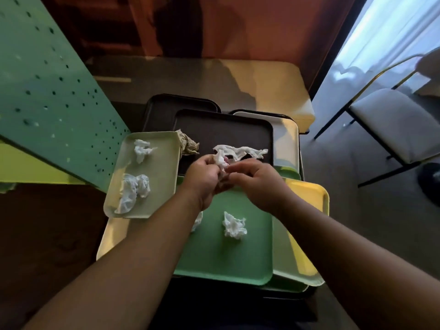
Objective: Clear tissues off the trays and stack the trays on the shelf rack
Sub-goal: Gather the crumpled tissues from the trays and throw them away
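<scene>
Rack: green perforated panel [47,91] at far left, slanting down beside the trays, with a yellow-green surface below it.
Pale tray [164,148]: leftmost of the pile, lying on top of others; two crumpled white tissues on it, one near the far end [142,150], a larger one near the close end [133,192].
Brown wad [188,142]: crumpled paper just past the pale tray's far right corner, on the dark tray.
Dark tray [221,127]: behind the hands, atop another dark tray [166,108]; a long twisted white tissue [242,151] lies across it.
Left hand [204,179]: fingers curled round a small white tissue [221,161], held above the trays.
Right hand [257,182]: fingertips pinching the same tissue, touching the left hand.
Green tray [226,258]: under both hands; one crumpled tissue [233,226] on it, another scrap [197,221] partly hidden by the left forearm.
Yellow tray [307,196]: at the right edge of the pile, under the green one.
Chair [390,125]: far right, on the floor, well apart from the trays.
</scene>
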`<state>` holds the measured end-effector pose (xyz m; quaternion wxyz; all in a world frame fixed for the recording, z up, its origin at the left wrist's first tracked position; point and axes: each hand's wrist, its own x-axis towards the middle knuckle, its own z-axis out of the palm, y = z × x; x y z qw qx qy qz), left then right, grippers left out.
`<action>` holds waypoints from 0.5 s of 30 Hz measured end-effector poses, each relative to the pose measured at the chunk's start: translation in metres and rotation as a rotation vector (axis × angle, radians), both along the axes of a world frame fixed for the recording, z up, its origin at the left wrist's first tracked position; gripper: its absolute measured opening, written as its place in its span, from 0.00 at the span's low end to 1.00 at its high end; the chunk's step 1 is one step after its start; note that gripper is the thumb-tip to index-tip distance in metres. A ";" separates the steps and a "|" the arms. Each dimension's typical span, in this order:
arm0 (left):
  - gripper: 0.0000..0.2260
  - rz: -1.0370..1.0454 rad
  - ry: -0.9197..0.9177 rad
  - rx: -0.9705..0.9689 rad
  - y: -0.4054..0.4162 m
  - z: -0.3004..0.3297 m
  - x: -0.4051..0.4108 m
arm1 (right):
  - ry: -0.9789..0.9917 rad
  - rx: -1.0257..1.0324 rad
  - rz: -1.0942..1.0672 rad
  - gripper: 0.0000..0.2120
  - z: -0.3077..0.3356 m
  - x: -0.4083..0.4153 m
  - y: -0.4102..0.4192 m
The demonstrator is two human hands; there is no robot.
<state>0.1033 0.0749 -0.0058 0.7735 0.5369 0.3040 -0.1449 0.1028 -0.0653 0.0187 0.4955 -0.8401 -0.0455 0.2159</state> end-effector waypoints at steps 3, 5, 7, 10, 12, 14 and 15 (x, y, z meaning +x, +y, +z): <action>0.19 0.023 0.012 0.051 0.006 -0.004 -0.003 | -0.153 -0.317 0.016 0.13 -0.017 0.035 -0.004; 0.18 0.009 0.046 0.176 0.013 -0.007 -0.004 | -0.081 -0.550 0.085 0.20 -0.028 0.053 -0.001; 0.17 0.003 0.075 0.219 0.020 -0.010 -0.007 | 0.032 -0.635 0.116 0.25 -0.037 0.066 0.007; 0.14 0.000 0.106 0.183 0.029 -0.013 -0.011 | 0.101 -0.703 0.178 0.28 -0.055 0.075 0.017; 0.12 -0.029 0.121 0.160 0.032 -0.016 -0.014 | 0.100 -0.783 0.260 0.30 -0.064 0.074 0.021; 0.07 -0.057 0.122 0.125 0.034 -0.016 -0.014 | 0.063 -0.824 0.296 0.29 -0.067 0.070 0.022; 0.05 -0.069 0.116 0.100 0.034 -0.015 -0.013 | 0.026 -0.829 0.303 0.29 -0.067 0.069 0.022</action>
